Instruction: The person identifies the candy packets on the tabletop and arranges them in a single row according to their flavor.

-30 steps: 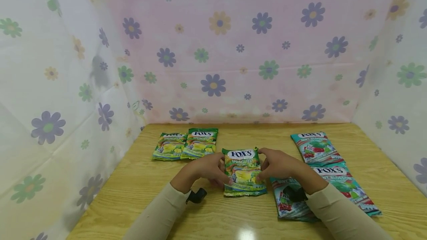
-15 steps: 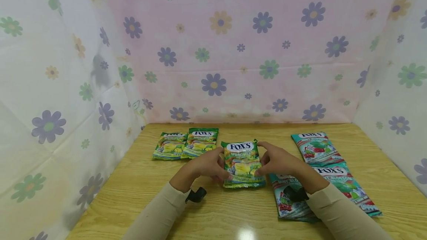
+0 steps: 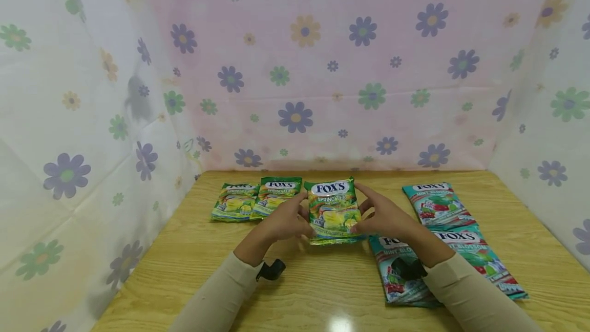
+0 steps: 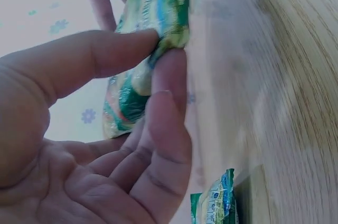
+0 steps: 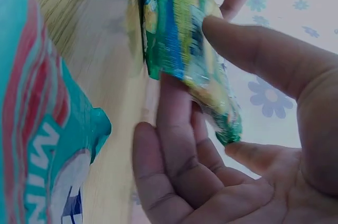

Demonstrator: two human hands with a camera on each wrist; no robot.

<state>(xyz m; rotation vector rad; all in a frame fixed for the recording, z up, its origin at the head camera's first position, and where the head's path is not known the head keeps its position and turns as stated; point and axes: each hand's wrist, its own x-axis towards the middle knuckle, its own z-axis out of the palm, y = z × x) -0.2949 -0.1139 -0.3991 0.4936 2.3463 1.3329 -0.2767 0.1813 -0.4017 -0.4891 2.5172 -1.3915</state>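
Observation:
A green and yellow Fox's Spring Tea candy bag (image 3: 334, 212) is held between both hands at the middle of the table. My left hand (image 3: 287, 219) pinches its left edge, thumb in front and fingers behind, as the left wrist view shows. On the opposite edge, my right hand (image 3: 384, 216) grips with the thumb on the front and fingers beneath. The bag tilts up with its printed face toward me. Two more Spring Tea bags, one (image 3: 235, 203) partly under the other (image 3: 277, 196), lie just beyond my left hand.
Teal Mint Blossom bags lie on the right: one at the back (image 3: 438, 205), one nearer (image 3: 479, 255), and one (image 3: 401, 281) partly hidden beneath my right forearm. The wooden table (image 3: 295, 301) is enclosed by flowered cloth at back (image 3: 332, 132) and sides.
Both hands have moved the held Spring Tea bag away from me, toward the back of the table, and raised it. The other bags have stayed in place.

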